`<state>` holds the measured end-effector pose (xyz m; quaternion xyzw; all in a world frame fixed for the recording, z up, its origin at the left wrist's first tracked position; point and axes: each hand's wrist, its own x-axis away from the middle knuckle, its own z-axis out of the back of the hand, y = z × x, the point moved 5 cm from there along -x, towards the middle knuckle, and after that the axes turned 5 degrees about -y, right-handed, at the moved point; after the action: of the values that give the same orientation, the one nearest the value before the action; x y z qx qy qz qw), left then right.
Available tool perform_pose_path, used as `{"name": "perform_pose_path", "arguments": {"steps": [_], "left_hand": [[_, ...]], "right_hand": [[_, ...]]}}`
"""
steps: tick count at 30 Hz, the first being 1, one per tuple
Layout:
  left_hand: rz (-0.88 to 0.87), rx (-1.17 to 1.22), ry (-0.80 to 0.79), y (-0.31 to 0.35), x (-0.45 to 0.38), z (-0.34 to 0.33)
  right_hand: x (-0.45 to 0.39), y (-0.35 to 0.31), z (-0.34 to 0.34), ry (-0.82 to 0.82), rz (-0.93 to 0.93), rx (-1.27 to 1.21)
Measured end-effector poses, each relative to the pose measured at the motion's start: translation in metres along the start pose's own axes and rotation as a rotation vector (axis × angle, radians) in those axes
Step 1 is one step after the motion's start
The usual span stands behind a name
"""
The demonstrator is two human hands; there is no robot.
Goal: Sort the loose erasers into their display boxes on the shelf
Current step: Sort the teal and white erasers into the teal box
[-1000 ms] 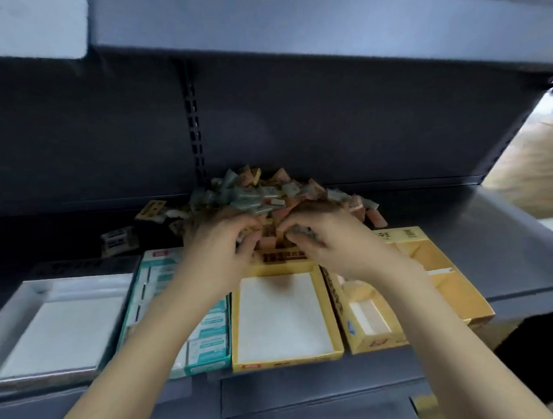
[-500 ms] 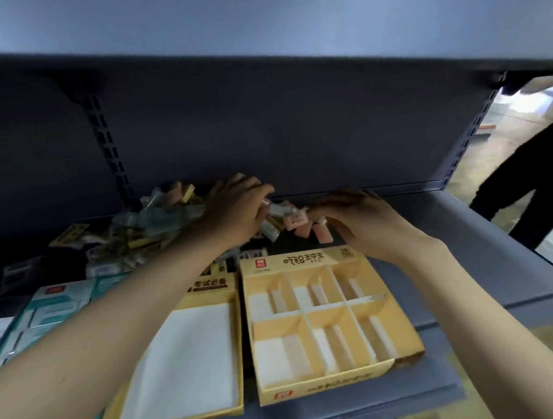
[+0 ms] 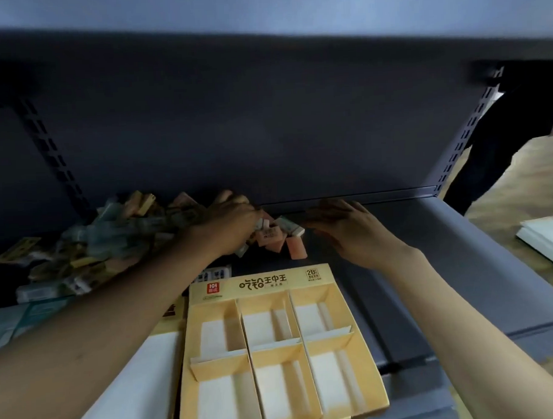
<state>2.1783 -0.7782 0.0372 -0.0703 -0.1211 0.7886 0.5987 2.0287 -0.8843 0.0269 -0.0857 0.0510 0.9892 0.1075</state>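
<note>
A heap of loose erasers [image 3: 112, 242] in green, yellow and pink wrappers lies at the back left of the shelf. A few pink erasers [image 3: 294, 254] are spread at its right end. My left hand [image 3: 228, 224] rests on the heap's right edge, fingers curled down among the erasers; whether it grips one is hidden. My right hand [image 3: 349, 228] lies flat beside the pink erasers, fingers straight and pointing left. In front stands a yellow display box [image 3: 262, 281] with six empty compartments. A second yellow box [image 3: 143, 373] with a white floor sits to its left.
The grey metal shelf [image 3: 445, 265] runs to the right of the boxes, under an upper shelf. A teal box [image 3: 17, 319] sits at the far left. Beyond the right upright, a dark-clothed person [image 3: 494, 142] stands on the floor, near white packages [image 3: 549, 238].
The view has shifted further right and closer to the shelf. My hands stay at the heap's right end, and the pink erasers lie spread a little further right.
</note>
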Motion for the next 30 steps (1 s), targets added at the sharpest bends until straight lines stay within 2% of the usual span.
{"name": "perform_pose_path", "arguments": {"steps": [5,11,19,24,30], "left_hand": [[-0.027,-0.038,0.128,0.003,0.003,0.01],[0.021,-0.068,0.201,-0.007,0.019,0.019],[0.084,-0.069,0.255,-0.024,0.044,0.023],[0.118,-0.062,0.254,-0.029,0.057,0.021],[0.159,0.014,0.281,-0.036,0.078,0.022]], "right_hand": [[-0.019,0.002,-0.009,-0.093,0.0,0.011],[-0.042,0.004,-0.024,-0.187,-0.105,0.018],[-0.059,-0.012,-0.027,-0.178,-0.054,0.027],[-0.056,-0.015,-0.026,-0.186,-0.121,-0.014],[-0.043,-0.016,-0.001,-0.119,-0.198,-0.086]]}}
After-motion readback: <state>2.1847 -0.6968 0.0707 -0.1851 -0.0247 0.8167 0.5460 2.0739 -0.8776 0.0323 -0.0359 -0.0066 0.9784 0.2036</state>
